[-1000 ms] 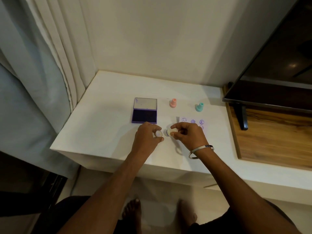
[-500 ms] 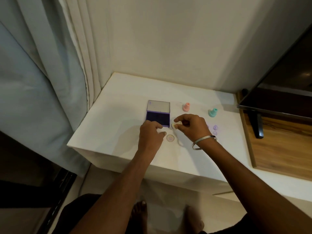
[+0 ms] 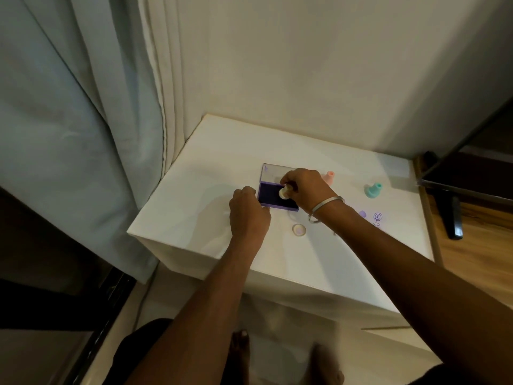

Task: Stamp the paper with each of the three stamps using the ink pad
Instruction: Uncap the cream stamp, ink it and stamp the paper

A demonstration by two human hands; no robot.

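The right hand (image 3: 304,187) now carries the cream stamp (image 3: 284,192) over the ink pad (image 3: 273,198); its cap (image 3: 298,230) lies at 6 o'clock.

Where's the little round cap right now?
In the head view, the cap lies on the white table, near its front edge, just in front of the ink pad and between the two forearms.

Smooth plastic, matt white and soft cloth

We are seeing a matt white table (image 3: 194,207), a glossy purple plastic ink pad (image 3: 270,202), smooth plastic pink stamp (image 3: 329,177) and teal stamp (image 3: 373,189), a shiny metal bangle (image 3: 326,209), grained wood (image 3: 477,251), and a cloth curtain (image 3: 69,120).
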